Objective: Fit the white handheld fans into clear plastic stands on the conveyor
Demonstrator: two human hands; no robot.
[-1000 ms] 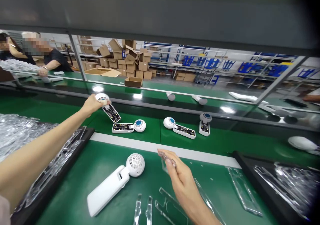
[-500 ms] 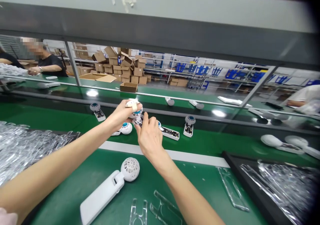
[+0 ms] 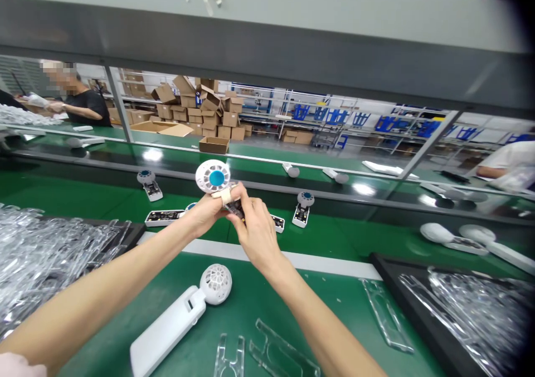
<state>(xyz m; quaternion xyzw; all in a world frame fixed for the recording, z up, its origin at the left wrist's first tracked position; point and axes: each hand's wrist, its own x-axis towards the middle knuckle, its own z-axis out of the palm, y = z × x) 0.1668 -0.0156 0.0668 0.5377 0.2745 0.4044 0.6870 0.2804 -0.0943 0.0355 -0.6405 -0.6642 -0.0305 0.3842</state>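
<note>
Both hands hold one white handheld fan (image 3: pixel 213 177) above the green belt, its round head with a blue centre facing me and its dark circuit board showing below. My left hand (image 3: pixel 211 209) is closed around the fan near its neck. My right hand (image 3: pixel 257 226) grips the body from the right, thumb and fingers pressed on it. Behind the hands, fans with open bodies lie on the belt, one at the left (image 3: pixel 164 216) and one at the right (image 3: pixel 301 214). A closed white fan (image 3: pixel 167 332) lies on the near green surface.
Clear plastic frames (image 3: pixel 229 357) lie near the front edge. Trays of clear parts stand at left (image 3: pixel 134 235) and right (image 3: pixel 401 304). A grey beam (image 3: pixel 267 53) crosses overhead. One person (image 3: pixel 86 106) works at the far left; a sleeve shows far right.
The held fan's head has risen and turned toward me, showing its blue centre. My right hand has shifted slightly right and down. Open fans on the belt have slid left.
</note>
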